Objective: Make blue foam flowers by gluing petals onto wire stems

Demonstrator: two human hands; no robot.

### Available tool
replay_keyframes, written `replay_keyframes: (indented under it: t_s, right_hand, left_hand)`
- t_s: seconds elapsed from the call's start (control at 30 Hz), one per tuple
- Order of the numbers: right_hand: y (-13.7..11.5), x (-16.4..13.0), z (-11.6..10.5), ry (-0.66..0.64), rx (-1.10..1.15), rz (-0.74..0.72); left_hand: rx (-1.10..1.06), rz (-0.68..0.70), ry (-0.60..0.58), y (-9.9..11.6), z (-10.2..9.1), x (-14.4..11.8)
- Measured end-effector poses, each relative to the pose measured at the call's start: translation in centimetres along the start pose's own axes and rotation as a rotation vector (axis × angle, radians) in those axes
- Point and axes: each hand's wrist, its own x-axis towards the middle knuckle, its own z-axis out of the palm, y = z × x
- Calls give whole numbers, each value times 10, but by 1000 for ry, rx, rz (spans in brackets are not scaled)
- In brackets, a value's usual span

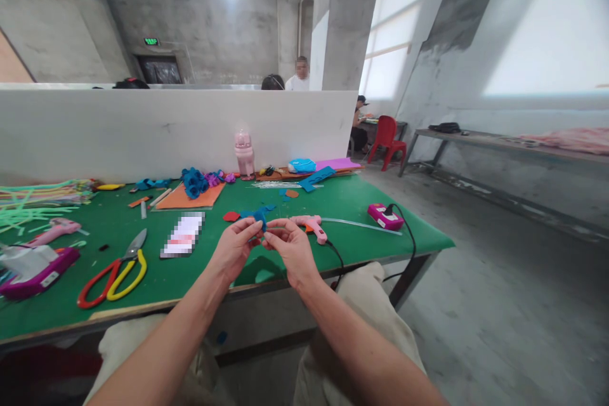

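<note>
1. While both forearms cross the front edge of the green table (pixel 428 238), the left hand (pixel 239 242) holds a small blue piece (pixel 260 218) over the tabletop, thumb and forefinger closed on it.
2. At the piece's right side, the right hand (pixel 292 248) has its thumb and forefinger curled nearly together; whether they grip it or merely touch it, I cannot tell.
3. Just beside the right hand, a pink glue gun (pixel 311 223) lies on its side, its cord dropping over the front edge; a clear glue stick (pixel 366 226) reaches from it toward a magenta power strip (pixel 384 217) near the right edge.
4. Left of the left hand, a phone (pixel 183 235) lies flat, with a strip of green surface between the two.
5. Farther left, scissors (pixel 129 256) lie with red and yellow handles toward the front edge and blades pointing away.
6. Beyond the hands, small blue scraps and a red piece (pixel 231 216) lie close, limiting forward room.
7. Along the back edge, a white partition (pixel 166 133) stands behind a pink bottle (pixel 244 155).
</note>
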Motion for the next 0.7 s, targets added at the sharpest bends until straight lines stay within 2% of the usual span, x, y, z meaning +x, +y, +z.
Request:
replay_keyframes:
  t_s: [0.7]
  right_hand:
    - [4,0,-1,-29,-105,-116]
  left_hand:
    - [13,12,-15,-2,-2,1]
